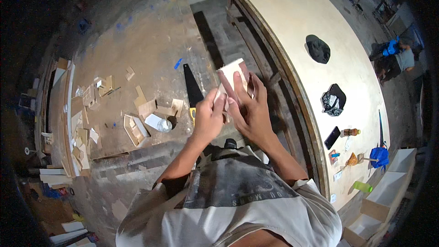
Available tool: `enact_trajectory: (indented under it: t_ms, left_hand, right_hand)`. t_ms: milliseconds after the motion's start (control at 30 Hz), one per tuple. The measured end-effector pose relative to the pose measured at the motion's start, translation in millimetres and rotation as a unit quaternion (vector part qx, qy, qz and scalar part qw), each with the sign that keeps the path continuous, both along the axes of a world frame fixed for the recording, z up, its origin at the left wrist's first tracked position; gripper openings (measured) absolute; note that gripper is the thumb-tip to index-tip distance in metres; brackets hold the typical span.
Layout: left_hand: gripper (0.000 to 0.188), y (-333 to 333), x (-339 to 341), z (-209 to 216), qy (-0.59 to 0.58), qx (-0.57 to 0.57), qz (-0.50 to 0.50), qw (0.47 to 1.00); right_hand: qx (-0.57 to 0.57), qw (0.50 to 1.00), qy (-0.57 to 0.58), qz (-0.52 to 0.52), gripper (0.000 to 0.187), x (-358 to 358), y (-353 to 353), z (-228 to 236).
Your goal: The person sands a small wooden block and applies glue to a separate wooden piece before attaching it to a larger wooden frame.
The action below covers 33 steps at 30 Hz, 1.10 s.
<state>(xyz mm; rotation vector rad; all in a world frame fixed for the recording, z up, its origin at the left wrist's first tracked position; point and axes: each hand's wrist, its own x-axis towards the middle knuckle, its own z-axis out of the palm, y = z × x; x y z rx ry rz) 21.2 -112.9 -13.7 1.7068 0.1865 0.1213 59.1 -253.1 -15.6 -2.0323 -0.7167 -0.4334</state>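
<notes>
Both my hands meet in front of my chest, around a small pale wood block with reddish-brown sandpaper (pixel 227 85) folded about its sides. My left hand (pixel 211 115) pinches the lower left edge between thumb and fingers. My right hand (pixel 254 110) grips the block from the right, with a finger stretched along its pale face (pixel 234 69). Some of the fingertips are hidden behind the block. Just left of my hands, a handsaw (pixel 192 86) with a black blade and yellow handle lies on the brown worktable (pixel 160 27).
On the worktable lie wood offcuts (pixel 147 108), a clear plastic bottle (pixel 160 123) and a small open wooden box (pixel 135 130). The pale table (pixel 283 4) at right holds two caps (pixel 318 49), a phone (pixel 332 137) and a small bottle (pixel 351 132). Another person (pixel 398 57) is at far right.
</notes>
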Motion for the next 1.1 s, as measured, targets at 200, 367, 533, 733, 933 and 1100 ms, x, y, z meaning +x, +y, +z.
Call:
enact_trajectory:
  t_ms: [200,367,533,733,933,1100]
  left_hand:
    - [0.029,10,6,-7,-0.087,0.109,0.022,0.99]
    - [0.029,5,7,-10,-0.045,0.083,0.017,0.995]
    - [0.029,4,7,-16,-0.049,0.105,0.017,0.993]
    - [0.024,-1,9,-5,-0.067,0.152,0.012,0.986]
    - [0.02,7,15,-16,-0.201,0.284,0.082,0.934]
    - [0.029,11,21,-9,-0.237,0.325,0.081,0.912]
  right_hand:
    - [0.002,1.0,-0.002,0.017,0.058,-1,-1,-2]
    - [-0.002,0.999,0.036,0.006,0.057,1,-4,-7]
    - [-0.039,0.999,0.023,-0.017,0.059,12,-6,-11]
    - [0.009,0.999,0.043,0.013,0.056,18,-7,2]
    - [0.009,0.986,0.151,0.074,0.052,25,-14,7]
    - [0.044,0.973,0.209,0.088,0.053,25,-16,11]
